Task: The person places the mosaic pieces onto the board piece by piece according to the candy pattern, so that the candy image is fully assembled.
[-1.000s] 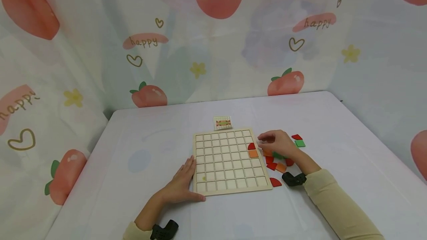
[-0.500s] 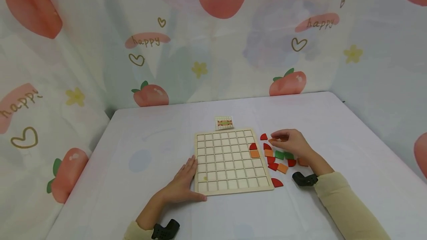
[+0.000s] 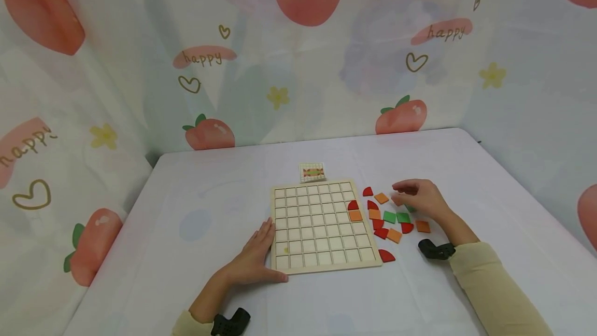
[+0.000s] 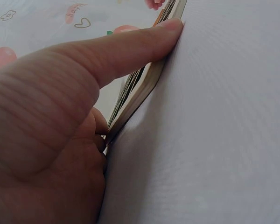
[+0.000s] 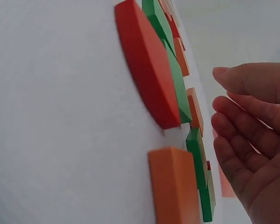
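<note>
A wooden grid board (image 3: 326,269) lies on the table. One red quarter-round piece (image 3: 353,205) and one orange square (image 3: 355,215) sit in cells near its right side. My left hand (image 3: 254,255) rests against the board's left edge with fingers straight. Its thumb (image 4: 144,49) lies along the front edge in the left wrist view. Over the loose pieces right of the board is my right hand (image 3: 422,198), thumb and fingers apart and holding nothing. A green piece (image 3: 410,208) shows partly beneath it. An orange square (image 3: 381,198) lies just left of its fingertips.
Loose pieces lie right of the board, among them green squares (image 3: 403,218), an orange square (image 3: 423,226) and a red quarter-round (image 3: 386,255) by the front right corner. A small pattern card (image 3: 312,172) stands behind the board. A printed curtain (image 3: 322,77) borders the table.
My right hand has moved right, away from the board, and let go of an orange square, which now lies flat on the table. The left hand has stayed on the board's edge.
</note>
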Demonstrator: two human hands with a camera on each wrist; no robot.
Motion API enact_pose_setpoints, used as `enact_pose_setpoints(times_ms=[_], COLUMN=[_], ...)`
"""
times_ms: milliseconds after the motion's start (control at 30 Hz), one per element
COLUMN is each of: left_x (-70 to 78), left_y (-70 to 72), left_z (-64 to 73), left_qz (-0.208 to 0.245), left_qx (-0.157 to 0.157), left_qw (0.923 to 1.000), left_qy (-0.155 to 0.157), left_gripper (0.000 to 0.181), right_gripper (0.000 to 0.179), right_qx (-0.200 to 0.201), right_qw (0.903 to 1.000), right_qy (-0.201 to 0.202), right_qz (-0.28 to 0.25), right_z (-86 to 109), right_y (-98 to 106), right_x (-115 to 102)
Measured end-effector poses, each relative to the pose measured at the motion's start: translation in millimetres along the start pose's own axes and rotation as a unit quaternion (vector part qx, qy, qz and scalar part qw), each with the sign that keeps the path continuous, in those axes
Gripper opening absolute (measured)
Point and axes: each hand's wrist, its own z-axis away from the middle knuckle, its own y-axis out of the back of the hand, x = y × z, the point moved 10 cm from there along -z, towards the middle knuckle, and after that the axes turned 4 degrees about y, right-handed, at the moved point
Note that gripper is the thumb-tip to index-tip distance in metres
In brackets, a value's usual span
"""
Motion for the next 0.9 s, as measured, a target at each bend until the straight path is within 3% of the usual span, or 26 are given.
enact_pose_setpoints(times_ms=[633, 900], left_x=[1.2, 2.7], left_y=[0.2, 1.6], left_z=[0.4, 0.7], left_qz=[0.0, 0.0], left_qx=[0.0, 0.0], left_qw=[1.0, 1.0], left_qy=[-0.004, -0.006], left_gripper=[0.119, 0.119], right_gripper=[0.046, 0.038], right_qx=[0.039, 0.048], right_qw=[0.9988, 0.9977], right_qy=[-0.025, -0.033], right_qz=[0.016, 0.034], right_z=[3.2, -1.4], right_y=[22, 29], right_x=[23, 28])
